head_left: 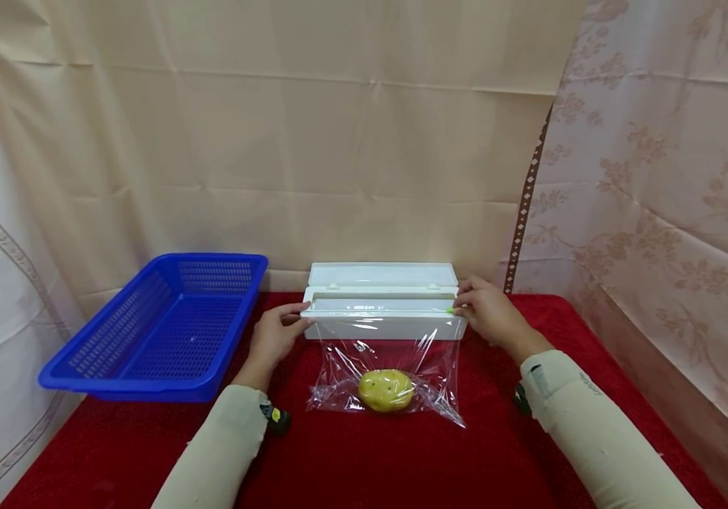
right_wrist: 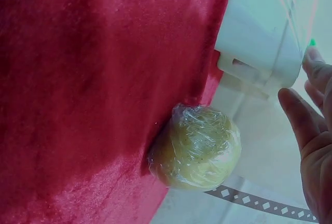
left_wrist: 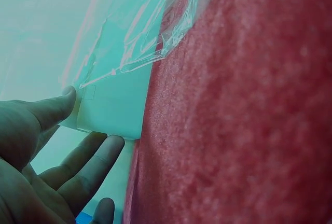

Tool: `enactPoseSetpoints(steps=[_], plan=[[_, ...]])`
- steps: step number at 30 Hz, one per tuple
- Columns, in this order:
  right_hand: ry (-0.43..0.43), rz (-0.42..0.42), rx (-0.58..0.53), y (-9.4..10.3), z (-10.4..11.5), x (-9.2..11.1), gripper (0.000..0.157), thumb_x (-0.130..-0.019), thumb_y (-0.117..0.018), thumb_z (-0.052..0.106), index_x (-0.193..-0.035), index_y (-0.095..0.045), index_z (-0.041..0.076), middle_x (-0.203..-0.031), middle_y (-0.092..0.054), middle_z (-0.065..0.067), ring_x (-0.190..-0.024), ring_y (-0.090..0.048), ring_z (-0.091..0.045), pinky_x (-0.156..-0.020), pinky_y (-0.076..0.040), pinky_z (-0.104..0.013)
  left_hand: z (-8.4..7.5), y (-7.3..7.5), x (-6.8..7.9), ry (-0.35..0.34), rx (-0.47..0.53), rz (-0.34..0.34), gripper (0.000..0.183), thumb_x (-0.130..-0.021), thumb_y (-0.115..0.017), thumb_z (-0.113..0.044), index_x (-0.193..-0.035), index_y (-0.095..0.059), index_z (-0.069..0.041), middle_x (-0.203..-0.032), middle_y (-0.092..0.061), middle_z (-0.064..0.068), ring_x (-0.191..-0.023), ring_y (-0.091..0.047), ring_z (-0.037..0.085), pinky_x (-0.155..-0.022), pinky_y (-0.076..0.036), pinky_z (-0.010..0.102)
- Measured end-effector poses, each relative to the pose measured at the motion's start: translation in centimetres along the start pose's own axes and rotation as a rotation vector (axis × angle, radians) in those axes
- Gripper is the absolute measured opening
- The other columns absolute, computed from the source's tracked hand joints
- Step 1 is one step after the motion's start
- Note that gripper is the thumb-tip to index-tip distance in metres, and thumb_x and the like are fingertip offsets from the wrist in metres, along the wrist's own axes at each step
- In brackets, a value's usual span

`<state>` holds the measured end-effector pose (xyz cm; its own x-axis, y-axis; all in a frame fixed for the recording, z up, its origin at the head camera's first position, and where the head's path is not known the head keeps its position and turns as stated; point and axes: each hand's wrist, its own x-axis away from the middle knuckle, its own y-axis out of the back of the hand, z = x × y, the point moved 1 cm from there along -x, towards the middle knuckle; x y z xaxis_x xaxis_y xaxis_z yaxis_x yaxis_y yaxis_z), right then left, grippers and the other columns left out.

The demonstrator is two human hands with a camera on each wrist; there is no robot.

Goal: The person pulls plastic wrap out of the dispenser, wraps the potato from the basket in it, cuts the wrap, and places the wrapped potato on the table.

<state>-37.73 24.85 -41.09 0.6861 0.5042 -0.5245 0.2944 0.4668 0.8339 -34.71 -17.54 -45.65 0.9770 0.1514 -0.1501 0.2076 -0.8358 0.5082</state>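
Observation:
A white cling film dispenser [head_left: 384, 327] stands with its lid raised behind it. Clear cling film [head_left: 338, 367] stretches from its front edge toward me and lies over a yellow potato [head_left: 386, 391]. My left hand [head_left: 273, 334] grips the dispenser's left end, thumb on the top edge by the film's corner and fingers at the end. On the right end, my right hand [head_left: 490, 314] has its fingertips at a small green slider [head_left: 450, 310] on the cutting edge. A round yellowish thing wrapped in film [right_wrist: 199, 149] sits below this hand in the right wrist view.
A blue perforated basket [head_left: 211, 385] stands at the left on the red-covered table [head_left: 364, 466]. Behind the dispenser hangs a beige curtain [head_left: 338, 155], and a flowered one [head_left: 669, 198] borders the right side.

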Motion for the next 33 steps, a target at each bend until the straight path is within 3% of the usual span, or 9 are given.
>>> enactPoseSetpoints(steps=[11, 19, 28, 33], plan=[[0.058, 0.014, -0.002, 0.2, -0.7, 0.2, 0.005, -0.084, -0.081, -0.001, -0.088, -0.079, 0.003, -0.105, -0.065, -0.013, -0.108, -0.065, -0.033, -0.098, -0.053, -0.048, -0.2, -0.1, 0.1, 0.035, 0.006, 0.008, 0.044, -0.093, -0.079, -0.033, -0.135, -0.07, -0.026, -0.123, -0.075, 0.012, -0.113, -0.071, 0.028, -0.094, -0.056, 0.048], [0.031, 0.02, 0.044, 0.5, -0.4, 0.4, 0.006, -0.085, -0.08, 0.0, -0.09, -0.078, 0.003, -0.11, -0.065, -0.018, -0.109, -0.065, -0.036, -0.097, -0.054, -0.051, -0.3, -0.1, 0.2, 0.006, 0.006, 0.0, 0.043, -0.092, -0.08, -0.031, -0.133, -0.071, -0.024, -0.12, -0.076, 0.012, -0.11, -0.072, 0.027, -0.093, -0.055, 0.047], [0.082, -0.058, 0.028, 0.2, -0.8, 1.1, 0.009, -0.084, -0.08, -0.004, -0.089, -0.079, 0.003, -0.11, -0.066, -0.017, -0.104, -0.068, -0.034, -0.089, -0.057, -0.049, -0.3, 0.0, 0.2, 0.008, 0.001, 0.009, 0.043, -0.093, -0.079, -0.033, -0.134, -0.071, -0.025, -0.122, -0.075, 0.012, -0.111, -0.072, 0.027, -0.094, -0.056, 0.047], [0.063, -0.052, 0.017, 0.4, -1.4, 1.6, 0.012, -0.085, -0.077, -0.007, -0.092, -0.079, 0.002, -0.111, -0.068, -0.017, -0.104, -0.067, -0.033, -0.09, -0.056, -0.05, -0.3, 0.0, 0.1, -0.005, -0.005, 0.01, 0.044, -0.093, -0.079, -0.034, -0.135, -0.071, -0.025, -0.122, -0.075, 0.012, -0.11, -0.072, 0.027, -0.092, -0.056, 0.047]])
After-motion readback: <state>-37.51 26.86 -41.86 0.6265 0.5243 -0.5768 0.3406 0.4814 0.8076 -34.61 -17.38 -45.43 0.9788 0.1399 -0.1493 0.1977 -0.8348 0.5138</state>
